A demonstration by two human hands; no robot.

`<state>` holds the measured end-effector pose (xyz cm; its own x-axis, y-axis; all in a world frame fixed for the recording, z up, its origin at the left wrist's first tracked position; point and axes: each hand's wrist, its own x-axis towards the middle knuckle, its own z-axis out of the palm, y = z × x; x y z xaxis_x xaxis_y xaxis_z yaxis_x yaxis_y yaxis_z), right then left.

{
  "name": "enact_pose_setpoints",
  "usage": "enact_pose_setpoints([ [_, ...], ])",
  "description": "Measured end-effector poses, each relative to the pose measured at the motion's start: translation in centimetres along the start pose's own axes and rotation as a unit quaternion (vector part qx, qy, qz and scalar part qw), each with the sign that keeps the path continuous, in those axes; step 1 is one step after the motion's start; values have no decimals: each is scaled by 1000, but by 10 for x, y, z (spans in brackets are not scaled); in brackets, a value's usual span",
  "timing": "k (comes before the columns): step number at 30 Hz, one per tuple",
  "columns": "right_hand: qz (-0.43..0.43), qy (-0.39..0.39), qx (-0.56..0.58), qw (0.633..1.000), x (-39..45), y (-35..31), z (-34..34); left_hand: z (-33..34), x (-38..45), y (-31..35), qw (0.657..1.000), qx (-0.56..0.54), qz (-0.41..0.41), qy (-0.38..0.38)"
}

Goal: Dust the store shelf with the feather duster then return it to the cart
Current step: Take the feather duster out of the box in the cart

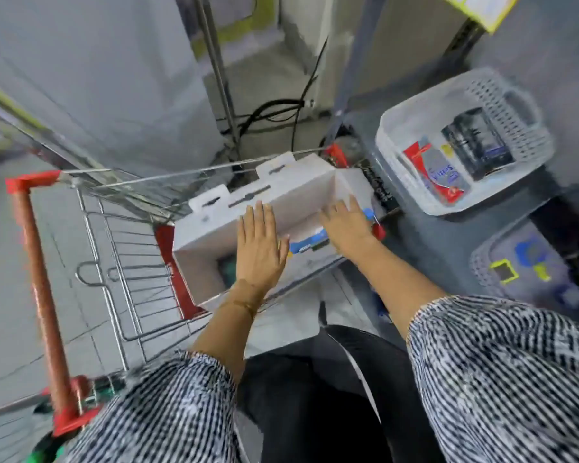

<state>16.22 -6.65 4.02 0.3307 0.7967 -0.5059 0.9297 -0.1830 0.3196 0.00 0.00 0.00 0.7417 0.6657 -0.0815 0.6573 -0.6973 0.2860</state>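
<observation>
- Both hands reach down over the shopping cart (91,228), which fills the centre and left of the frame, its red handle bar (41,285) running down the left side
- The left hand (259,248) lies flat, fingers straight and close together, palm down over the near wall of a white cardboard box (281,198) that sits in the cart basket; it holds nothing
- The right hand (346,225) is spread flat too, fingers slightly apart, over the right end of the box, partly covering some blue and white packaging (310,242); it grips nothing that I can see
- No feather duster shows anywhere in the frame, so I cannot tell where it is, which way it points or how its long axis lies; the frame is blurred with motion
- The step in hand looks like reaching into the cart, either to fetch the duster or having set it down; I cannot tell which
- To do it well: look for the handle before closing the fingers, and keep clear of the box flaps
- At the right of the frame, white baskets (465,142) of goods sit on the grey shelf (448,235)
</observation>
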Motion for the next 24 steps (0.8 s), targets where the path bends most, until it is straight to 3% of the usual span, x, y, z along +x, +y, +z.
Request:
enact_pose_setpoints([
  [4, -5, -45, -48, 998, 6, 0, -7, 3, -1, -9, 1000, 2, -12, 24],
  [11, -6, -14, -69, 998, -49, 39, -65, -54, -8, 10, 999, 12, 20, 23],
  [18, 100, 38, 21, 994, -196, 130, -165, -191, -2, 93, 988, 7, 139, 68],
  [24, 211, 127, 65, 967, -360, 186, -238, -318, 2, 194, 958, -21, 248, 140],
])
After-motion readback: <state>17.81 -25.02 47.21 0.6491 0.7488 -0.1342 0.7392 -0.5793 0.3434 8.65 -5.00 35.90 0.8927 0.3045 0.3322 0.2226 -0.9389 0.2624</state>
